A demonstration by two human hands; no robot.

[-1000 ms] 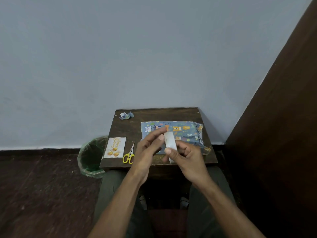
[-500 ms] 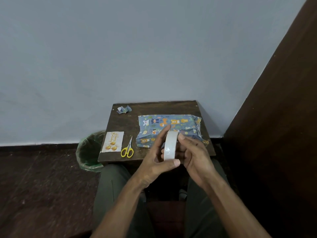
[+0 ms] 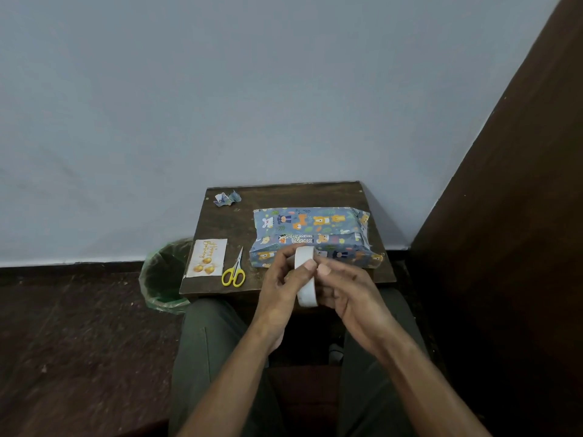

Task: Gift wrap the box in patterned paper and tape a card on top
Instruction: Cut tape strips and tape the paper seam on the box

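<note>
You hold a roll of white tape (image 3: 305,279) upright over the bench's (image 3: 315,192) near edge, your left hand (image 3: 279,290) gripping its rim with curled fingers while your right hand (image 3: 350,294) pinches at the top, apparently hunting for the loose end. The box (image 3: 310,234), wrapped in blue paper printed with cartoon animals, lies toward the bench's right edge, its covering wrinkled and loose at the ends. The card (image 3: 207,257) waits at the near left corner beside yellow-handled scissors (image 3: 234,271). Next, likely, you peel a strip free.
</note>
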